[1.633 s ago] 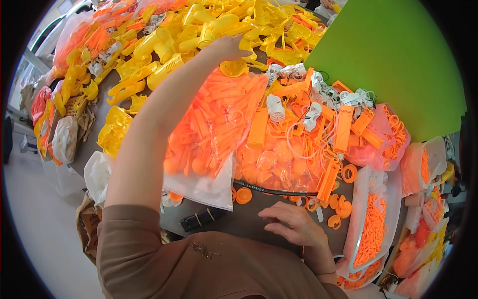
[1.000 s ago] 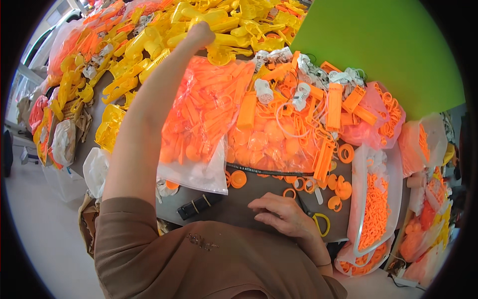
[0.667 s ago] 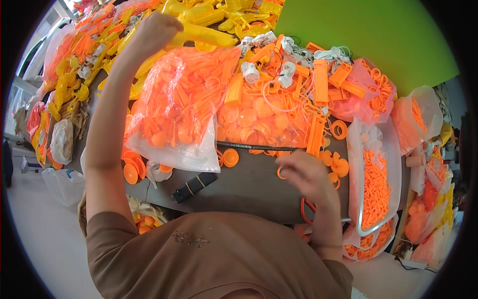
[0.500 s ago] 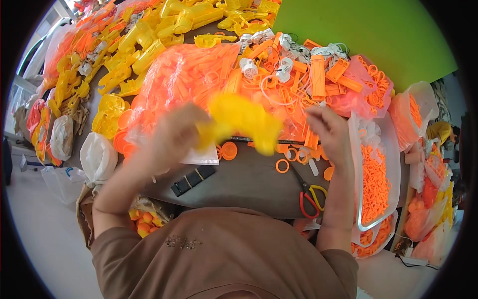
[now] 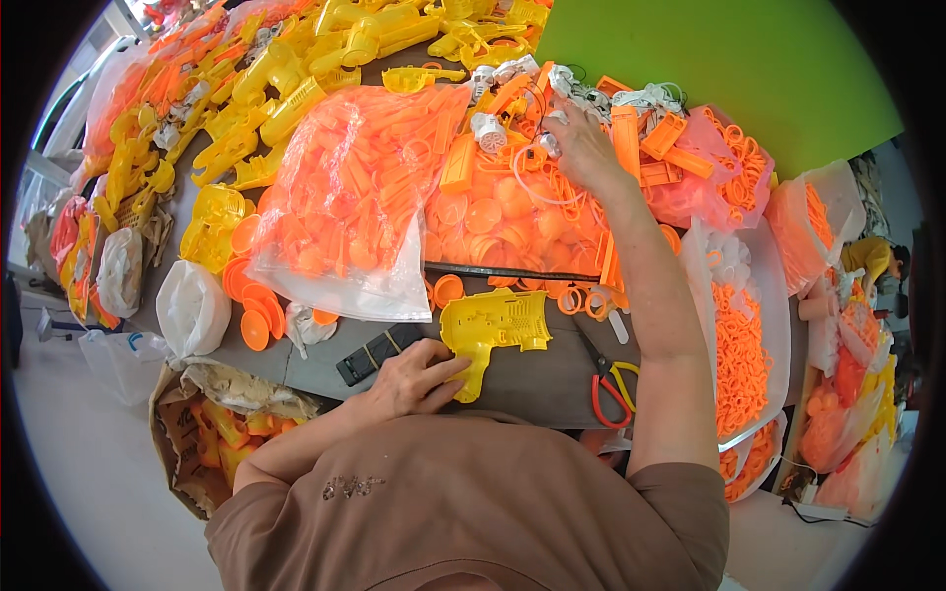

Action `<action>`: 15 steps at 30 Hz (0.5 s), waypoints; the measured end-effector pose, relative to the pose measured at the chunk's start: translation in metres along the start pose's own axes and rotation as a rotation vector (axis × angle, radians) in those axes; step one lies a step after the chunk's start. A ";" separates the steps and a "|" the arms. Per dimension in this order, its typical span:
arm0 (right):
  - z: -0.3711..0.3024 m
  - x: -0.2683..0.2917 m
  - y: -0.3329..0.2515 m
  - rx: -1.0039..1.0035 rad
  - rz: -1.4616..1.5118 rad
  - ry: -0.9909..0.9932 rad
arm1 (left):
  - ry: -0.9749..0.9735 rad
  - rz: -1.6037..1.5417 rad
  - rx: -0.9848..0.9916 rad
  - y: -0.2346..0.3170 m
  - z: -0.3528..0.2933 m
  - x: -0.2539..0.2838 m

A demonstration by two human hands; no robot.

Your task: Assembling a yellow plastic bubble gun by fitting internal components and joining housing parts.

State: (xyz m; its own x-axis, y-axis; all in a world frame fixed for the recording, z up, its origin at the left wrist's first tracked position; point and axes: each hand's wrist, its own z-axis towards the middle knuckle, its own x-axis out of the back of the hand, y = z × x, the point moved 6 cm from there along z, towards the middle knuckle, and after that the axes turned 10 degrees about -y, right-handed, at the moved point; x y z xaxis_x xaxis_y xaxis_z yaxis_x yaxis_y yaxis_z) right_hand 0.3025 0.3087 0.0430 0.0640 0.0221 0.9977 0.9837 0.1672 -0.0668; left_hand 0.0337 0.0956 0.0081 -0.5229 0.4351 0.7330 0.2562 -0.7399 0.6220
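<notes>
A see-through yellow pistol-shaped shell half [image 5: 505, 319] lies on the dark table in front of me, its grip pointing toward me. My left hand [image 5: 412, 377] is closed on that grip, thumb and fingers at its left edge. Farther off, my right arm stretches over the pile. There my right hand [image 5: 583, 148] has its fingers bent around a small white plastic part [image 5: 550, 145], among white wired parts and orange pieces. The palm side of that hand is hidden.
Bags of orange parts [image 5: 345, 187] fill the middle. Red-and-yellow-handled scissors [image 5: 613, 387] and a black strip-shaped block [image 5: 378, 355] lie nearer. A clear bin of orange pieces [image 5: 741, 369] stands at right, a paper sack [image 5: 187, 443] at left. Yellow shells [image 5: 281, 79] are heaped behind.
The yellow shell half, blurred in mid-air before, has come down to the table under my left hand. My right hand has moved away from me, into the white parts.
</notes>
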 end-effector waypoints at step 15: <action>-0.026 0.114 -0.034 0.445 0.420 0.228 | 0.562 0.014 -0.055 -0.033 0.134 0.171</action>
State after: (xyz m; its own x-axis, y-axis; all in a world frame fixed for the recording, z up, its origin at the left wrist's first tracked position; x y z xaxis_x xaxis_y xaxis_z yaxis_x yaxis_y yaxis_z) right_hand 0.2805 0.2802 0.1594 0.5104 -0.0272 0.8595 0.7063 0.5835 -0.4010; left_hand 0.0448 0.2634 0.1495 -0.8759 0.0958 0.4728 0.2319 -0.7757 0.5869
